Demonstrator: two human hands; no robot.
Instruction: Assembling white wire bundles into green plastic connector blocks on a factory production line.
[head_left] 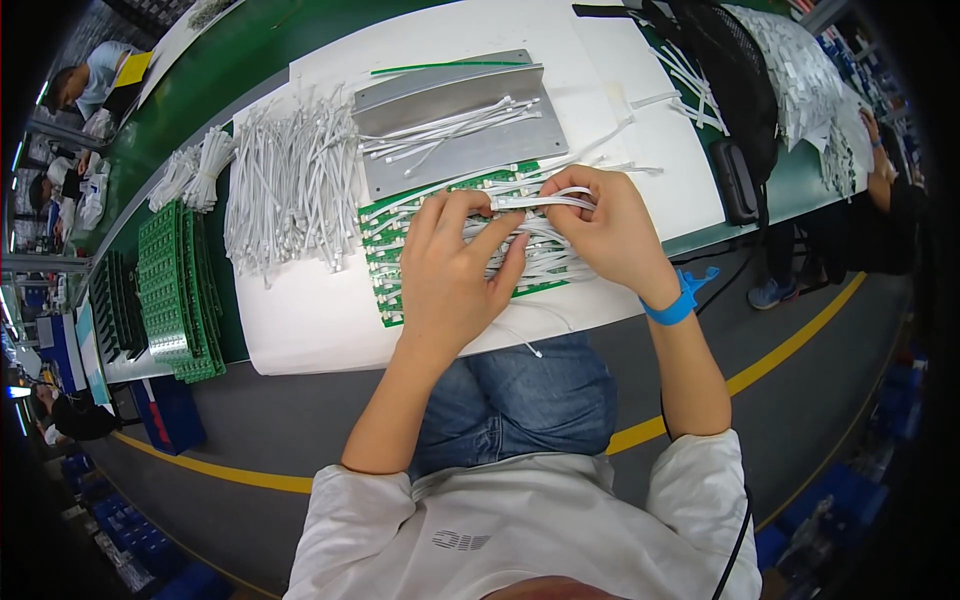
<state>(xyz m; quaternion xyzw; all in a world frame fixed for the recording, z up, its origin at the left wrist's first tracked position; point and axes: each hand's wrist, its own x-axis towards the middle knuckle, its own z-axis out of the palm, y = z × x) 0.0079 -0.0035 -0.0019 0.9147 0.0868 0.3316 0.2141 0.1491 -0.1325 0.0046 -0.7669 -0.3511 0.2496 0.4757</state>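
A green circuit-board panel (390,307) lies on the white-covered table in front of me, with many white cables (545,262) across it. My right hand (612,222) pinches a white cable (568,198), which bends in a loop between thumb and fingers. Over the panel's middle, my left hand (450,262) has its fingers curled at the plug end of that cable. Its palm and fingers hide part of the panel. Around my right wrist is a blue wrist strap (678,303).
A grey metal bracket (550,128) holding loose cables stands beyond the panel. Left of it lies a heap of white cables (290,185), then upright green boards (172,290). A black case (735,180) sits at right. Other people work nearby.
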